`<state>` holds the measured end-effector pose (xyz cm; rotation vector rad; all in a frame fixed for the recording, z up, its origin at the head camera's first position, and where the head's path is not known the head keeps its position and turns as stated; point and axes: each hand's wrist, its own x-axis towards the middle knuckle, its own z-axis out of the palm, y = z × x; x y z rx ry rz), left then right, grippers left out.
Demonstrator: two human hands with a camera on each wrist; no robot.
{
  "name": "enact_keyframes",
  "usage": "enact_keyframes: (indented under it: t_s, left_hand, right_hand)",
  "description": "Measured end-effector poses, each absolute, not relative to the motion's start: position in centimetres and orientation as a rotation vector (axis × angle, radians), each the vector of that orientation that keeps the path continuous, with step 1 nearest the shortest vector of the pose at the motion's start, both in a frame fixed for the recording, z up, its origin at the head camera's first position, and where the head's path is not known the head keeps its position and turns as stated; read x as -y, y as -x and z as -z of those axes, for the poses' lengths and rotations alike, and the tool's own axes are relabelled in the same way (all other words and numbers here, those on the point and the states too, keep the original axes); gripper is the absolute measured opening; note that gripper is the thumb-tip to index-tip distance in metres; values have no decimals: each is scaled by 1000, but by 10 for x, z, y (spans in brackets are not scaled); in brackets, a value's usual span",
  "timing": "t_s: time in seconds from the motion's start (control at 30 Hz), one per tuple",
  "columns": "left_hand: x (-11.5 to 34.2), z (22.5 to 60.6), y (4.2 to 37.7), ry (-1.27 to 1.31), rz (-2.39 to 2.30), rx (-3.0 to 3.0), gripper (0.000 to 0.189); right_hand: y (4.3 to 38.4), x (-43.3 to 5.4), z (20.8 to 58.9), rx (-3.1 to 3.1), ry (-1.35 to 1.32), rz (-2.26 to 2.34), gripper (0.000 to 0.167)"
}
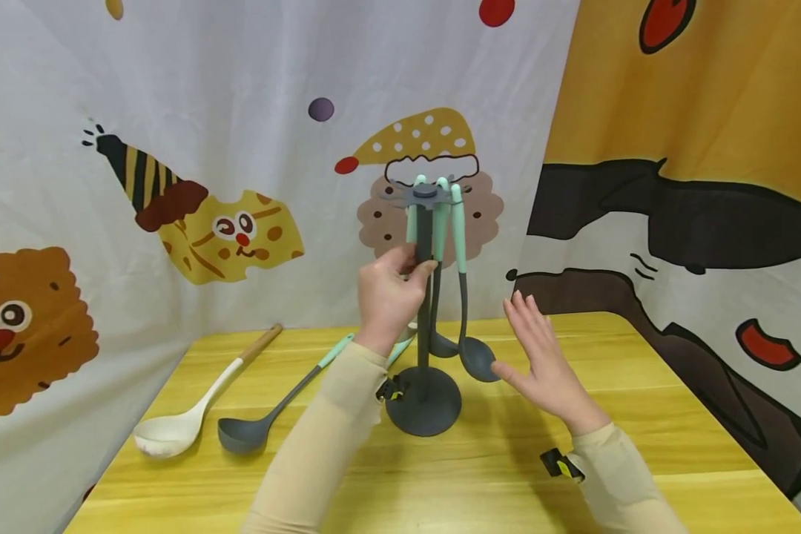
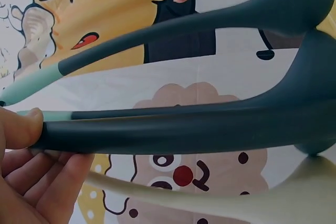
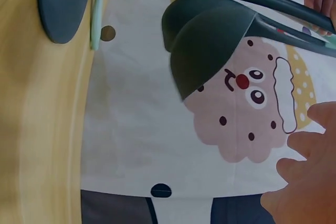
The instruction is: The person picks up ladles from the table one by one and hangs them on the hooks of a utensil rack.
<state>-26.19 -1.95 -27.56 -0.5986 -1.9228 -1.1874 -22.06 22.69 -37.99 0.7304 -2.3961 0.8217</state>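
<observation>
At the post (image 1: 424,319), my left hand (image 1: 390,297) pinches, probably steadying it; my right hand (image 1: 549,363) spreads beside a spoon (image 1: 478,359).

Left grip (image 1: 394,293) pinching, right grip (image 1: 547,360) outstretched

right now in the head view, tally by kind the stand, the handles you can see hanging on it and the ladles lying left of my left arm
Stand: 1
Mint handles hanging: 3
White ladle: 1
Dark grey ladle: 1
Total: 6
</observation>
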Motion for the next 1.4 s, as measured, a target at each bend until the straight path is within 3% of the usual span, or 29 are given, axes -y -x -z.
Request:
enact_keyframes:
  t_s: [0.87,1.4]
  left_hand:
    - [11,281,264,494,1021,1789,13]
    - [15,279,263,533,1043,1861,18]
  right_hand:
    - [230,-186,347,2444,-767,-903,101]
    - [244,-168,341,2421,-636,-1149,88]
